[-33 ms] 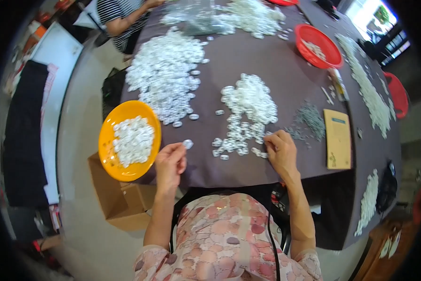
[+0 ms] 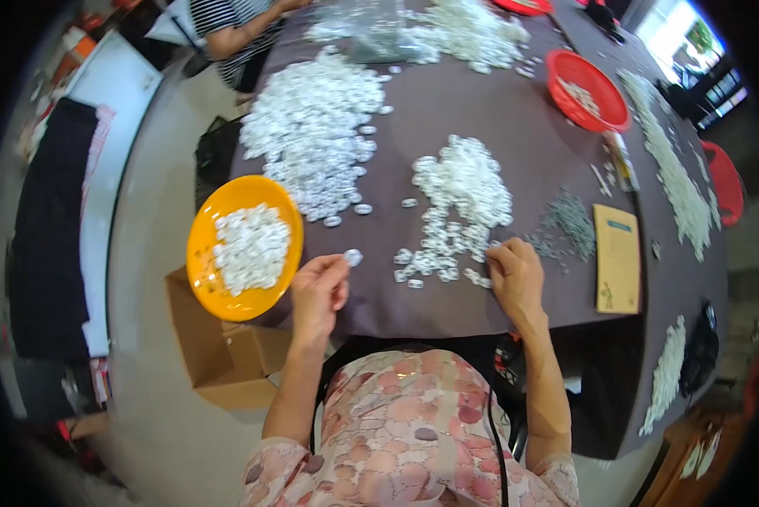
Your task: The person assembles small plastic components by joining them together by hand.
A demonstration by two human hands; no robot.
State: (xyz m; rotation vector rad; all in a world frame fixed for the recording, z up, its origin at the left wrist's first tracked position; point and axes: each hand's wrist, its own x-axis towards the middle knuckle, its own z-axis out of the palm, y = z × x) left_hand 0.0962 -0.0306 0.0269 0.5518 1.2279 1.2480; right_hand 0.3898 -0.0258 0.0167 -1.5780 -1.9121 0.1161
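Note:
My left hand [image 2: 319, 291] is closed in a pinch on a small whitish plastic piece [image 2: 353, 257], held just right of an orange plate [image 2: 198, 279]. That plate carries a heap of white plastic pieces [image 2: 251, 249]. My right hand [image 2: 517, 279] rests at the near right edge of a pile of small white pieces [image 2: 468, 182], fingers bent together; whatever lies between them is too hidden to make out. A few loose white pieces [image 2: 478, 279] lie beside its fingertips. Beyond the plate spreads a larger pile of white oval pieces [image 2: 312, 127].
Right of my right hand lie small grey parts [image 2: 570, 221] and a tan booklet [image 2: 618, 262]. A red basket [image 2: 591, 93] stands farther back, near a clear plastic bag [image 2: 375, 34]. A cardboard box [image 2: 215, 355] sits below the plate. Another person [image 2: 232, 34] is at the far left.
The whole view has shifted slightly, so the table things appear a little farther right. Both hands keep nearly the same places over the table.

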